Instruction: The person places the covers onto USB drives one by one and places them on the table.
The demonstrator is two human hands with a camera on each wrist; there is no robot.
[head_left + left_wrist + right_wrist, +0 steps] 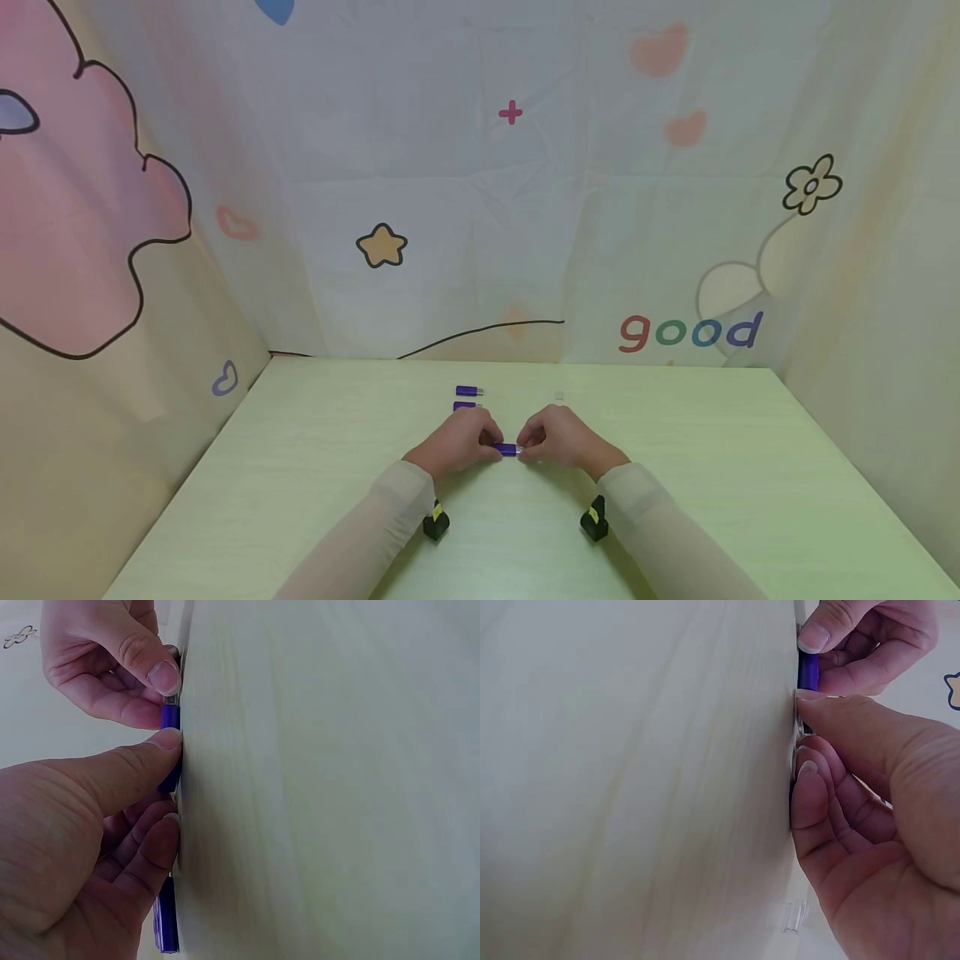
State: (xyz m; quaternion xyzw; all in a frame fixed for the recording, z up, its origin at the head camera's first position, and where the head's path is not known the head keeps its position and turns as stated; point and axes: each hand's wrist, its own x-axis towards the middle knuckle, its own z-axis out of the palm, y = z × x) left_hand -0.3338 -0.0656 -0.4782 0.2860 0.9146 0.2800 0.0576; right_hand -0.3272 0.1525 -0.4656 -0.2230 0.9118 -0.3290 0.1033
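A purple USB flash drive (pixel 506 449) lies between the two hands, low over the table. My left hand (pixel 461 442) pinches its purple body between thumb and fingers, and the metal plug end points right. At that end my right hand (pixel 562 437) pinches a small clear cap (pixel 804 729), mostly hidden by the fingers. How far the cap sits over the plug cannot be seen. Beyond the left hand, two more purple flash drives (pixel 468 391) lie one behind the other, plugs to the right. Another clear cap (pixel 559 396) lies behind the right hand.
The pale wooden table (pixel 300 483) runs back to a printed cloth wall (pixel 450 300), with cloth at both sides too. Black camera mounts (pixel 437 523) sit at both wrists, near the sleeves.
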